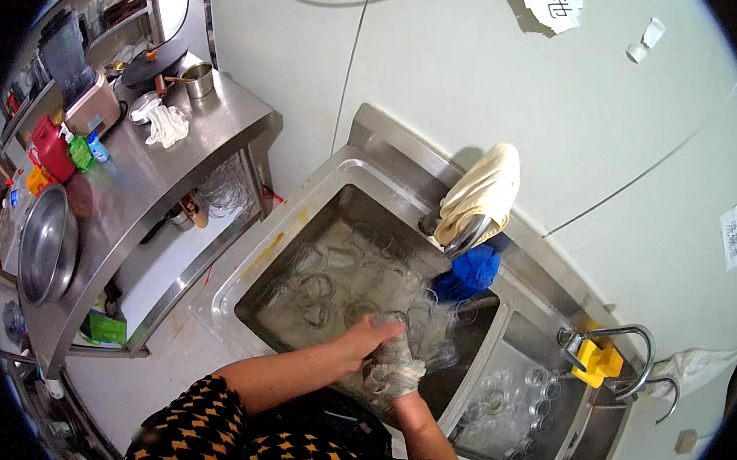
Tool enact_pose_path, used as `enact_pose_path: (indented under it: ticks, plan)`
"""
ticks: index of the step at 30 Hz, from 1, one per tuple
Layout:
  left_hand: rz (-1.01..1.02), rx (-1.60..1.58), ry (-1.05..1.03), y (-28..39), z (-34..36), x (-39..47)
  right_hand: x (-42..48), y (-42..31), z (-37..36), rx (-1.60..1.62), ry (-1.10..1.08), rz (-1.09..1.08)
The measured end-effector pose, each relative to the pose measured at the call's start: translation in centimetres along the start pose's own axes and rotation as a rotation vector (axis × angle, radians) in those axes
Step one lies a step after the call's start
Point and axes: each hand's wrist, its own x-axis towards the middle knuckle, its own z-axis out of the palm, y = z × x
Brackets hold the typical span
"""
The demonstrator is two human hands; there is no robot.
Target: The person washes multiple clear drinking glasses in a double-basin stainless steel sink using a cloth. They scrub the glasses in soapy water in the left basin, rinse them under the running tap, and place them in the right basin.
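Over the left basin of a stainless steel sink (229, 297), my left hand (364, 342) is closed around a clear glass vessel (398, 322). A wet, greyish cloth or glove (397, 366) covers my right hand (393, 382), which presses against the same vessel from below; its fingers are hidden. Cloudy water fills the basin under my hands, with several clear glass vessels (316, 290) lying in it. More clear glasses (542, 407) sit in the basin to the right.
A cream cloth (486, 190) drapes the left faucet, and a blue cloth (476, 269) hangs below it. Beside the right faucet (642, 342) is a yellow holder (597, 363). At left, a steel counter (174, 165) carries a metal bowl (50, 246), bottles (81, 152) and a pot (198, 80).
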Motion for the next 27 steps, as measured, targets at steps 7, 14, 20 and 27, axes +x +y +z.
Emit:
enact_pose_path:
  ticks: [7,14,20,27]
  plan:
    - [0.034,-0.220,-0.283,0.8,-0.9,-1.6,-2.6,-1.5,1.7,0.014,-0.023,-0.051]
    - [0.023,0.032,0.012,0.7,0.6,-0.9,0.7,1.3,-2.5,0.201,-0.035,0.020]
    - [0.013,-0.144,-0.278,-0.4,-1.5,-0.5,-1.6,-1.0,-0.4,-0.219,-0.080,-0.084]
    - [0.008,-0.149,-0.377,0.2,-0.1,-1.5,-1.6,-0.9,-1.0,-1.041,-0.039,-0.429]
